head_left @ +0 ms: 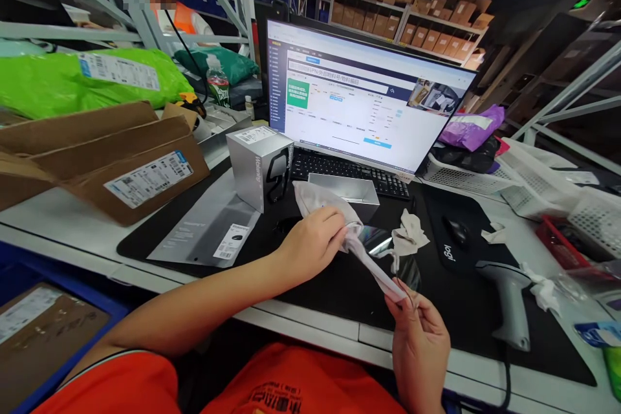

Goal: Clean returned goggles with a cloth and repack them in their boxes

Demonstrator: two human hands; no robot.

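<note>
A thin, soft white pouch (371,265) stretches between my two hands above the black desk mat (310,294). My left hand (315,242) is closed around its gathered middle, and part of the pouch fans out beyond the fingers. At the lower end, my right hand (420,336) pinches the material between thumb and fingers. Just behind lies a dark, glossy item (376,239), partly hidden by the pouch. A crumpled white tissue (410,233) is beside it. Further back are an open silver tray (361,191) and an upright silver box (247,171) with a black picture.
A printed translucent sleeve (194,226) lies left, near an open cardboard box (145,174). The monitor (359,103) and keyboard (349,171) stand behind. A mouse (456,231) and a barcode scanner (507,304) are right. A person in an orange vest (182,21) is at back left.
</note>
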